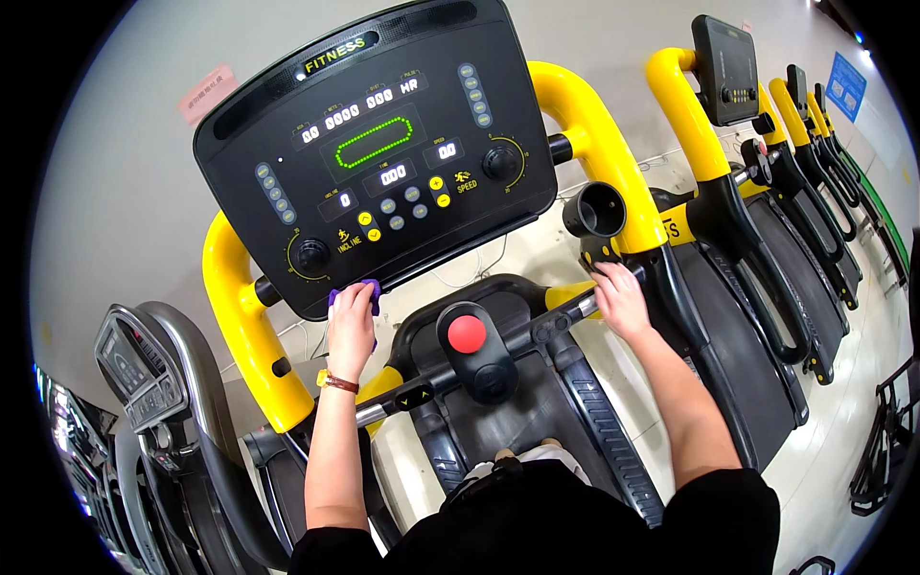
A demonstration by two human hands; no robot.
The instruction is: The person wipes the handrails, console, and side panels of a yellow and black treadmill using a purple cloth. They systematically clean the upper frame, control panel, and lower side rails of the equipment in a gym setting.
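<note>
My left hand (352,320) presses a purple cloth (375,295) against the lower edge of a treadmill console (445,86), left of its middle. Lit digits and a green dotted oval show on the black panel. At the right end of the metal handlebar (460,368), my right hand (619,298) is at the base of a black cup holder (598,210). Its fingers are bent, and whether they grip the frame there is hidden. Between my arms a red stop button (467,334) sits on a black housing in the middle of the handlebar.
Yellow uprights (248,323) flank the console. I stand over the black running belt (503,413). To the right runs a row of similar treadmills (747,273); a grey exercise machine (154,381) stands at left. Cables (467,269) lie on the floor, and a pink notice (207,93) is on the wall.
</note>
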